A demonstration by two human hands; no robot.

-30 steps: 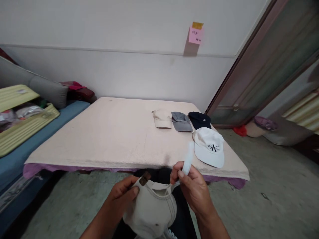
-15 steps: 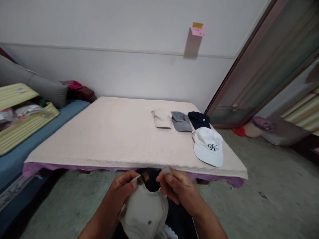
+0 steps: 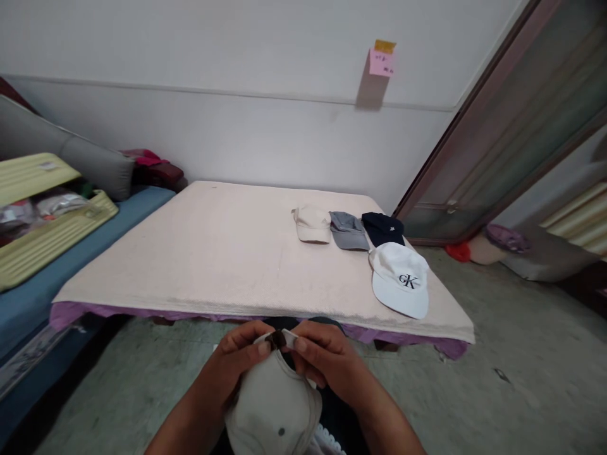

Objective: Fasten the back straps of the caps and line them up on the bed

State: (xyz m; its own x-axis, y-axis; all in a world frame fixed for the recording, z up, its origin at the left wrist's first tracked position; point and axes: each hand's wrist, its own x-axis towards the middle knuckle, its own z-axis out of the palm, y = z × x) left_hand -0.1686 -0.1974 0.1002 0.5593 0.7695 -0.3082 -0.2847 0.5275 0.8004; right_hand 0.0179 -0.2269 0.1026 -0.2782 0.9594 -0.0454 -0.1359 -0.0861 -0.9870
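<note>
A light beige cap point(image 3: 279, 404) rests over my lap, its back opening facing away from me. My left hand point(image 3: 244, 351) is closed on the left side of that opening, beside a dark metal buckle point(image 3: 275, 340). Between the thumb and fingers of my right hand point(image 3: 322, 351) is the pale end of the cap's strap point(image 3: 289, 339). The strap end meets the buckle; whether it is threaded through, I cannot tell. Parts of the opening are hidden by my fingers.
On the bed point(image 3: 213, 253) lie a beige cap point(image 3: 313, 224), a grey cap point(image 3: 349, 231), a navy cap point(image 3: 383, 227) and a white cap point(image 3: 401, 278) with black letters. To the left, a yellow case point(image 3: 57, 221) sits open on a blue mattress point(image 3: 28, 303).
My right hand has moved left with the strap end, bringing it from apart to against the buckle. My left hand keeps its hold on the cap. The view has shifted slightly.
</note>
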